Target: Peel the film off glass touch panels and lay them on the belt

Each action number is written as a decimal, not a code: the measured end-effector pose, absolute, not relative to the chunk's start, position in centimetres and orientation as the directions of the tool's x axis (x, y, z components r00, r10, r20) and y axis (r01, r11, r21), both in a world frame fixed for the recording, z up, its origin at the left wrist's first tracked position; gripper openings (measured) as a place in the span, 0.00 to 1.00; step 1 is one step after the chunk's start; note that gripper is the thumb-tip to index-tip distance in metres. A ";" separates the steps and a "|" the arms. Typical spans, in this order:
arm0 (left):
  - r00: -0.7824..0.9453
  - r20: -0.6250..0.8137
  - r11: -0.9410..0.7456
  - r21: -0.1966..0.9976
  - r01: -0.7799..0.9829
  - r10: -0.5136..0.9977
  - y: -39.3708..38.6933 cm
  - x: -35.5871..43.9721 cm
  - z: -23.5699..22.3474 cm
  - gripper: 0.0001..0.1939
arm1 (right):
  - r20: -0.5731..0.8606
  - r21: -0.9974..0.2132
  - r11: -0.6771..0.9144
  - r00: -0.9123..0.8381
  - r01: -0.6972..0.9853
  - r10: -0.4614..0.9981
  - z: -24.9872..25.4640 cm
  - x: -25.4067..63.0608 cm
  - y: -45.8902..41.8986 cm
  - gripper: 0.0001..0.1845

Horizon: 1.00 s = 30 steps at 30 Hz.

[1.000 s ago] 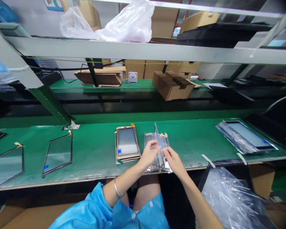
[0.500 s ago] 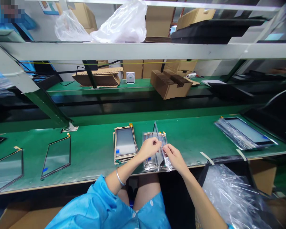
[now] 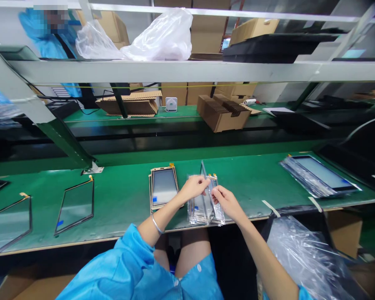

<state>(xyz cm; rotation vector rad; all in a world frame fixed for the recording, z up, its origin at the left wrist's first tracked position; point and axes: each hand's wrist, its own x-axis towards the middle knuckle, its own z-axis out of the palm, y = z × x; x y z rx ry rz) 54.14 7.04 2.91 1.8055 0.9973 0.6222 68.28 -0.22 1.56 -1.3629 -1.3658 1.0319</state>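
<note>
My left hand [image 3: 193, 187] and my right hand [image 3: 224, 201] meet over a stack of glass panels in clear plastic sleeves [image 3: 204, 208] at the front edge of the green bench [image 3: 125, 200]. Both hands pinch a clear sleeve with a panel [image 3: 206, 183] tilted up from the stack. Just left of my left hand lies a second stack of bare panels with gold flex tails [image 3: 164, 187].
Single dark-framed panels [image 3: 76, 204] [image 3: 8, 223] lie to the left. A sleeved stack of larger panels [image 3: 320, 175] sits at the right. A plastic-lined bin [image 3: 303, 258] stands below right. Cardboard trays [image 3: 223, 110] sit behind; a person in blue [image 3: 50, 37] is beyond the shelf.
My hands have shifted slightly up the sleeved stack and closer together on the tilted sleeve. A person in blue has come into view at the top left.
</note>
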 end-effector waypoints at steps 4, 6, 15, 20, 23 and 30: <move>0.573 -0.026 -0.178 0.938 0.297 0.819 7.6 54.6 1.4 0.21 | 0.036 -0.958 0.031 0.013 0.285 0.999 1.7 68.4 0.6 0.27; 0.581 -0.037 -0.152 0.950 0.272 0.813 7.8 54.8 0.7 0.20 | 0.041 -0.944 0.039 -0.002 0.327 0.999 1.9 68.4 1.1 0.26; 0.544 0.006 -0.153 0.962 0.225 0.839 7.6 55.3 -0.8 0.17 | 0.045 -0.900 0.088 -0.110 0.426 0.993 3.0 68.9 2.5 0.24; 0.508 0.050 -0.207 0.944 0.257 0.860 7.3 55.8 -0.5 0.17 | 0.043 -0.881 0.053 -0.031 0.470 0.999 2.4 69.1 2.7 0.21; 0.495 0.073 -0.240 0.928 0.284 0.866 7.2 56.7 -0.2 0.16 | 0.045 -0.879 0.022 0.036 0.476 0.998 2.0 69.8 3.5 0.22; 0.515 0.074 -0.284 0.895 0.343 0.854 7.3 58.1 0.2 0.14 | 0.068 -0.866 0.018 0.082 0.500 0.994 2.2 71.2 7.1 0.26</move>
